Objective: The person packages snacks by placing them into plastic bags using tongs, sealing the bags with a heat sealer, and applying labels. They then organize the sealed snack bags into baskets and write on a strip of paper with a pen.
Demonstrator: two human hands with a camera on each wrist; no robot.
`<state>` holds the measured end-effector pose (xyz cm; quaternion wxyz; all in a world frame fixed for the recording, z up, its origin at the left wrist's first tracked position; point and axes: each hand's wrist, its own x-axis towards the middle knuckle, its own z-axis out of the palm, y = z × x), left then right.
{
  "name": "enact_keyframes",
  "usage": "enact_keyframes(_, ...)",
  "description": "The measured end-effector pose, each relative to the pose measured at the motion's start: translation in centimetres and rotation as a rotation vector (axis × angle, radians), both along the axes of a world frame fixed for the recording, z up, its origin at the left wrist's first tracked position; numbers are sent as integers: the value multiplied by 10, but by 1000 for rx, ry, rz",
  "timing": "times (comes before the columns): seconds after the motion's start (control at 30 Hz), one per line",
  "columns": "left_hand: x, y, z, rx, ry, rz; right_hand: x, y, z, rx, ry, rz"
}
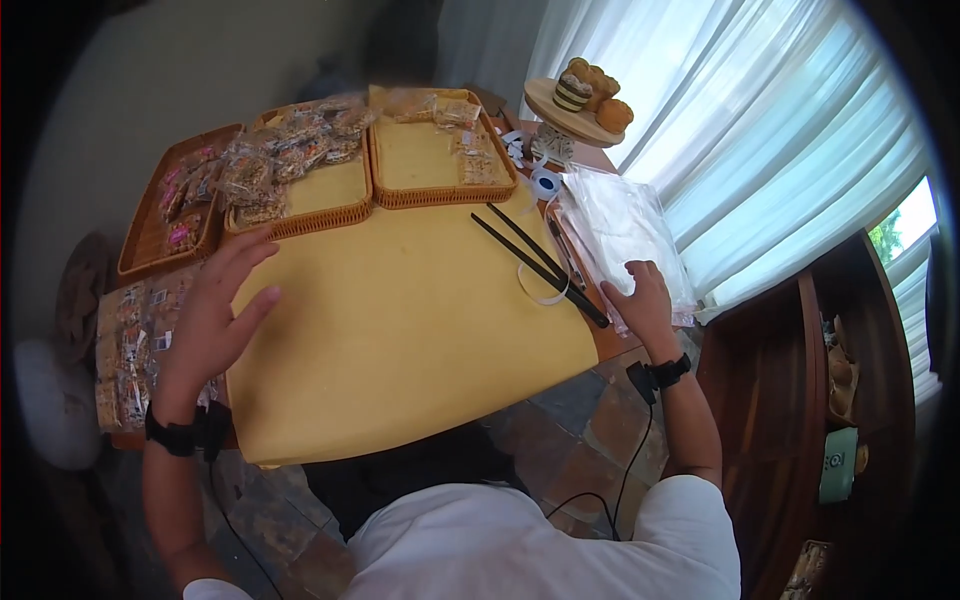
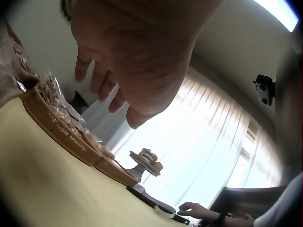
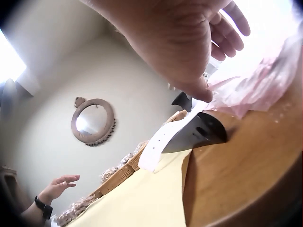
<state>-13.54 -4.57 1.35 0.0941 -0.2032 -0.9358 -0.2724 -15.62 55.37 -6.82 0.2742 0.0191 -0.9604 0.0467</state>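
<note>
My left hand (image 1: 215, 315) is held over the left side of the yellow sheet (image 1: 400, 330), fingers extended and nothing in them. Near its fingertips is the wicker tray (image 1: 300, 222) of wrapped snacks. My right hand (image 1: 645, 300) hovers by the near end of a stack of clear plastic bags (image 1: 620, 220), fingers loosely bent and thumb apart. In the right wrist view, pinkish plastic (image 3: 255, 90) shows just beyond that thumb. Long black tongs (image 1: 540, 262) lie left of this hand across the sheet's right edge, with a white ribbon (image 1: 540, 300) looped over them.
Another wicker tray (image 1: 440, 197) holds a few packets, and a brown tray (image 1: 150, 262) stands at far left. Packaged snacks (image 1: 130, 350) lie at the left edge. A cake stand (image 1: 560, 118) with pastries is at the back right, near a ribbon roll (image 1: 546, 183). Wooden shelves (image 1: 760, 380) stand right.
</note>
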Motion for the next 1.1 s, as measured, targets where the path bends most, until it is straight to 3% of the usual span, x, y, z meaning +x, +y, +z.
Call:
enact_keyframes(0.1,-30,57,-19,119,-130,-123,0,13,-12,-30,-22,-26)
enact_keyframes(0.2,-54,91,-54,54,-238,-160,-3,18,-12,52,31,-87)
enact_keyframes(0.23,-59,96,-69,57,-234,-160,-3,19,-8,55,35,-87)
enact_keyframes(0.33,-58,101,-95,-288,-131,-159,-3,28,0,70,40,-47)
enact_keyframes(0.5,-55,90,-104,-253,-235,-192,-8,27,12,212,119,-68)
enact_keyframes(0.57,-57,89,-104,-249,-254,-216,-9,10,24,206,137,-29)
enact_keyframes(0.7,-58,90,-105,-231,-251,-206,-7,-55,45,83,260,290)
enact_keyframes(0.77,-60,86,-107,-224,-250,-189,-3,-92,53,-40,197,522)
enact_keyframes(0.87,-65,79,-112,-126,-278,-195,8,-146,64,-343,-191,771)
enact_keyframes(0.9,-65,78,-115,185,-354,-181,8,-159,67,-362,-185,800)
enact_keyframes(0.93,-64,76,-116,498,-416,-161,9,-172,72,-536,-359,956)
enact_keyframes(1.0,-61,67,-111,579,-311,-97,8,-194,75,-894,-669,1232)
enact_keyframes(1.03,-60,60,-109,678,-209,-67,6,-202,80,-907,-668,1271)
enact_keyframes(1.1,-53,44,-97,734,-149,-114,3,-212,96,-1580,-1040,1359)
